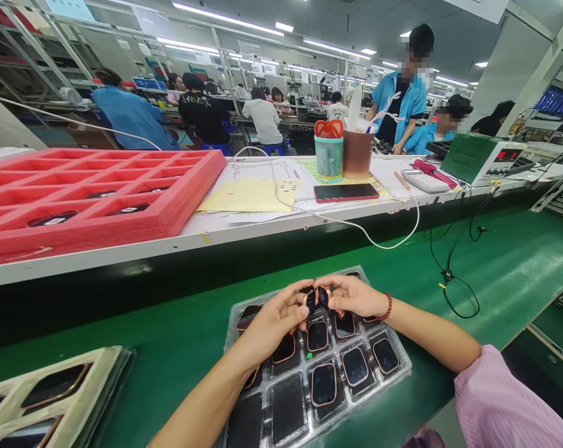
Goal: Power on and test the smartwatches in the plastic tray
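My left hand point(277, 316) is closed on a dark-faced smartwatch body point(310, 302) with a gold-coloured edge. Beside it, my right hand point(358, 296) pinches another smartwatch body point(324, 298); the two pieces stand tilted, faces close together. Both hands are above a clear plastic tray point(405, 368) on the green bench. Several more watch bodies lie in its compartments, among them a gold-rimmed watch body point(324, 384) near the front. A compartment at the front left point(288, 407) holds no watch. My left forearm hides part of the tray's left side.
Stacked trays point(99, 379) with watch bodies lie at the left. On the raised shelf are a red foam tray point(188, 199), papers point(248, 194), a phone point(346, 192), a cup point(328, 155), a calculator point(425, 181) and a green instrument point(472, 158). Black cables point(449, 274) hang onto the bench. Several people sit beyond.
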`<state>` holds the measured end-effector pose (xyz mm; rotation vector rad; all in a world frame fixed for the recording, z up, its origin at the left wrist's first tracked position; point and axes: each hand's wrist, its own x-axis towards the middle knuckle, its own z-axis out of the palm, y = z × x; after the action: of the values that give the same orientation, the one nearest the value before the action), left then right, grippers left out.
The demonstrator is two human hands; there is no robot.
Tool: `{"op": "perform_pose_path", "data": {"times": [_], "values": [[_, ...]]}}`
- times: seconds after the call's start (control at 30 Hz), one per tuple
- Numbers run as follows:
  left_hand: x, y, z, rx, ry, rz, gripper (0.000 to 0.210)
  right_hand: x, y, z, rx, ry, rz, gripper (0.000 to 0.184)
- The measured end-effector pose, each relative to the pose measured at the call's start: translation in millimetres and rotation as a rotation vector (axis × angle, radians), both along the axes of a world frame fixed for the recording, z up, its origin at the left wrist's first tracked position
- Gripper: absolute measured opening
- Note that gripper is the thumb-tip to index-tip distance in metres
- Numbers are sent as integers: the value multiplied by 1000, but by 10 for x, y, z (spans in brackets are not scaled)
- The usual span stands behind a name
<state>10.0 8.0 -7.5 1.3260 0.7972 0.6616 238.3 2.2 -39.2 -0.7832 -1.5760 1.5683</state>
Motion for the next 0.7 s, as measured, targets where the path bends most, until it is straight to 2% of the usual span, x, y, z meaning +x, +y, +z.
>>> {"op": "perform_pose_path", "data": {"times": [0.2, 0.7], "values": [[3, -12, 13, 1, -8, -7, 68, -10, -5, -8, 4, -12, -14, 64], [9, -20, 8, -11, 2, -17, 72, 8, -29, 41, 11, -70, 4, 57]]}}
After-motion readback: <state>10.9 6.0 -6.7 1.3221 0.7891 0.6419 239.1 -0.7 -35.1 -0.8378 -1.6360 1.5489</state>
